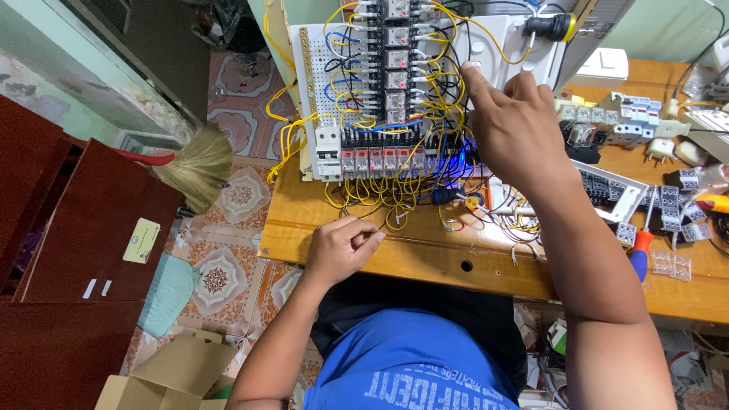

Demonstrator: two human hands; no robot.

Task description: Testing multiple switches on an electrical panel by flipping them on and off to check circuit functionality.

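At the far left stands a dark red wooden cabinet [83,250] with a pale tag stuck on its door, and beside it a straw broom [199,163] with a red handle lies over the patterned floor tiles [243,190]; lower down, an open cardboard box [171,372] sits near a folded teal cloth [168,292]. Next comes the edge of the wooden workbench [425,254], and on it the left hand [342,247] rests curled into a loose fist, fingers folded in against the palm; whether it pinches anything small between thumb and forefinger cannot be told, though it lies just beside the loops of yellow wire [380,201] that spill from the board. Above it the white perforated control panel [315,83] leans upright at the back of the bench, packed with a column of relays [396,57], a white circuit breaker [328,148] at its lower left and a row of relay sockets [380,161] along the bottom, all tied together with yellow and blue wiring. The right hand [516,125] reaches up to the panel's right side, fingers partly spread, the forefinger tip pressed against the white board near the wires; it grips nothing visible. Further right, loose relay bases [672,205], a red-and-blue screwdriver [642,247] and white electrical parts [634,114] lie scattered across the bench
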